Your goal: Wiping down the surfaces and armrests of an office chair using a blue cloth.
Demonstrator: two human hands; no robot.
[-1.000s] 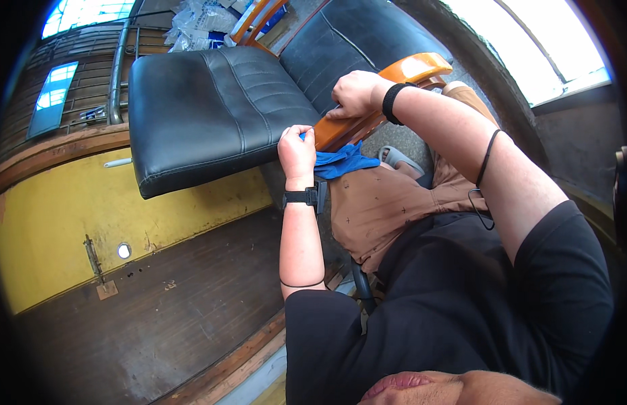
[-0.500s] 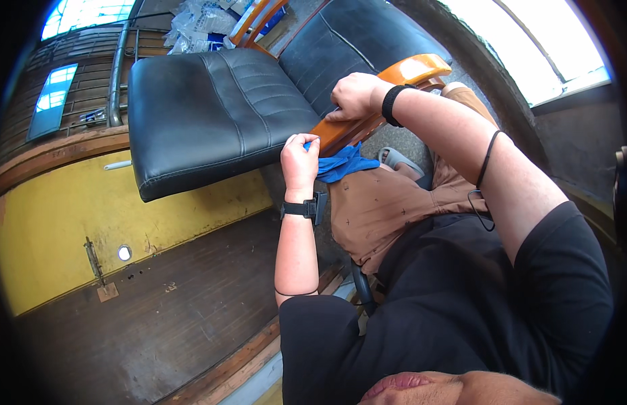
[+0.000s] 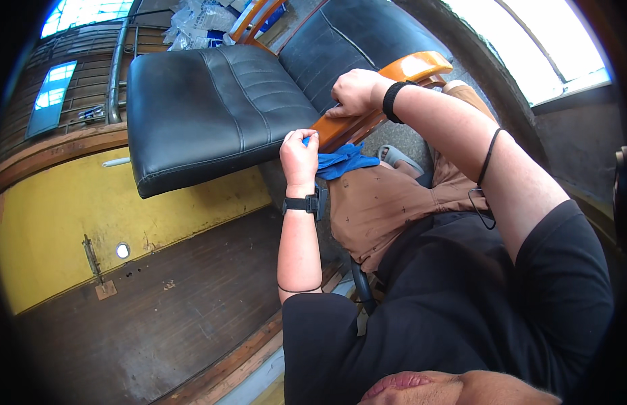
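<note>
A black padded leather chair (image 3: pixel 212 111) with an orange-brown wooden armrest (image 3: pixel 411 66) stands at a slant in front of me. My left hand (image 3: pixel 299 160) is closed on a blue cloth (image 3: pixel 347 160) at the armrest's near end, beside the seat edge. Most of that cloth hangs below the armrest, over my lap; its bunched part is hidden in my fingers. Farther along the same armrest, my right hand (image 3: pixel 359 93) grips the wood from above, with its fingers curled over and partly out of sight.
To the left are a yellow panel (image 3: pixel 212 189) and a dark wooden surface (image 3: pixel 185 297) with a metal bolt (image 3: pixel 92 256). Plastic bags (image 3: pixel 199 27) lie behind the chair. A bright window (image 3: pixel 529 47) is at upper right. My sandalled foot (image 3: pixel 401 160) shows beneath the armrest.
My left hand has shifted up very slightly along with the cloth. The right hand keeps its hold on the armrest, and the chair sits a touch higher in view.
</note>
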